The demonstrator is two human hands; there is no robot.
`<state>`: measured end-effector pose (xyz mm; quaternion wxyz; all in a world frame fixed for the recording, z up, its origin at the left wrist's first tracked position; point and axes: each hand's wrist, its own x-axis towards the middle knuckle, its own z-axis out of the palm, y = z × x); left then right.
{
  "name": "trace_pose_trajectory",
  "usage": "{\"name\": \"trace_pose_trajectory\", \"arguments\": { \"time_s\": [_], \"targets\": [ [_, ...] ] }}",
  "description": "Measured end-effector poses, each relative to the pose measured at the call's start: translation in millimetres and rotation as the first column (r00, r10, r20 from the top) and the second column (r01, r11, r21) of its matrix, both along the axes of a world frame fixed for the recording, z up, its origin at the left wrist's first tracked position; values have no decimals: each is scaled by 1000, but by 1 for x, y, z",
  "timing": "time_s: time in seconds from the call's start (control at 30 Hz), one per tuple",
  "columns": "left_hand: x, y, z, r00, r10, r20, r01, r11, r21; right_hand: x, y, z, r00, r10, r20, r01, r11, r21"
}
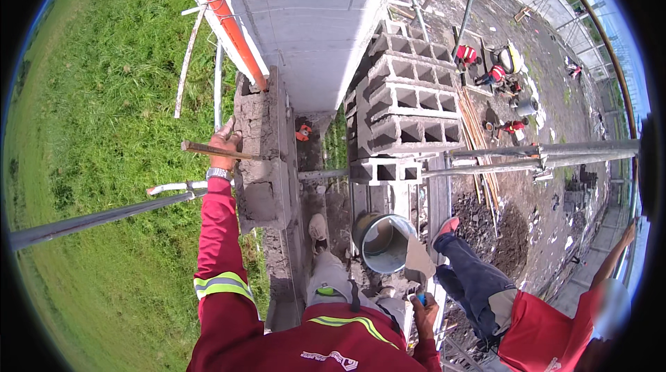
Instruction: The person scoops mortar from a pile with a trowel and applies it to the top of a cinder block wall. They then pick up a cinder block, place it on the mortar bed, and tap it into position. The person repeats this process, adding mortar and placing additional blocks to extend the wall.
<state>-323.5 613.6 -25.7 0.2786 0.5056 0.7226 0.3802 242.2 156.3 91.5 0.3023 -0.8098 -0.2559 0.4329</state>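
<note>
My left hand (225,144) rests against the side of a mortar-coated block (260,157) at the top of a wall, and holds a thin wooden stick (208,150) that lies level across it. A watch sits on that wrist, above a red sleeve with reflective bands. My right hand (423,311) grips the blue handle of a trowel (418,261), its blade pointing up beside a metal bucket (381,241) holding grey mortar.
A stack of hollow concrete blocks (406,105) stands on the scaffold platform. A co-worker in red top and dark trousers (499,303) sits at lower right. Scaffold pipes (541,153) cross left and right. An orange pipe (225,18) runs up the wall. Grass lies far below at left, more workers on the ground at right.
</note>
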Motion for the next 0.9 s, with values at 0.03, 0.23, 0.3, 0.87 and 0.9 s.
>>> {"name": "trace_pose_trajectory", "arguments": {
  "time_s": [0.03, 0.23, 0.3, 0.87, 0.9],
  "targets": [
    [-7, 6, -4, 994, -30, 108, 32, 999, -19, 2, -16, -5, 994, -39, 104, 55, 987, -152],
    [-30, 20, -8, 905, -146, 399, 190, 979, -74, 9, -82, -23, 982, -36, 188, 81, 969, -235],
    [-36, 11, -1, 917, -52, 396, 142, 969, -201, 17, -102, -25, 986, 29, 166, 11, 972, -236],
    [367, -226, 47, 914, -368, -172, 391, 911, 129, 120, -321, -67, 823, -450, 347, 524, 837, -157],
    [393, -224, 35, 819, -534, -209, 561, 823, 94, 119, -330, -68, 799, -500, 335, 575, 799, -177]
  ]
}}
